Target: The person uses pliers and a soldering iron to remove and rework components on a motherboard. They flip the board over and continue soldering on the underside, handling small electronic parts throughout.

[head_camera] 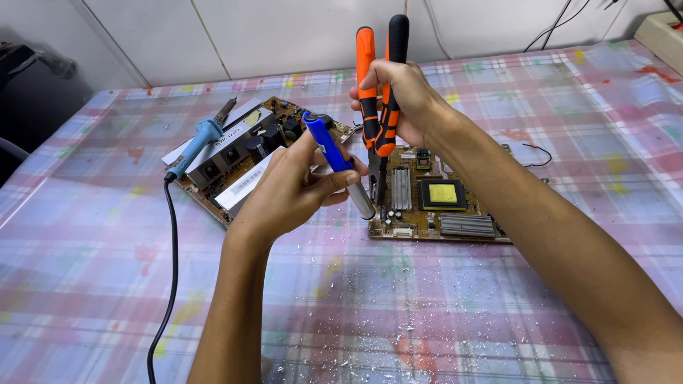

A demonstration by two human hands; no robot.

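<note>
My left hand (288, 188) grips a blue pen-shaped tool with a silver tip (338, 162), tilted so the tip points down at the near edge of a brown circuit board (455, 213). My right hand (402, 99) holds pliers with orange and black handles (377, 92) upright, jaws pointing down onto the same board's left side. The two tools meet close together just above the board.
A second circuit board (263, 142) with black capacitors and grey heat sinks lies at the left, with a blue-handled soldering iron (203, 139) resting on it; its black cord (171, 270) runs toward me. Small metal bits (398, 334) scatter over the checked tablecloth (92, 235). A thin black wire (537, 153) lies at the right.
</note>
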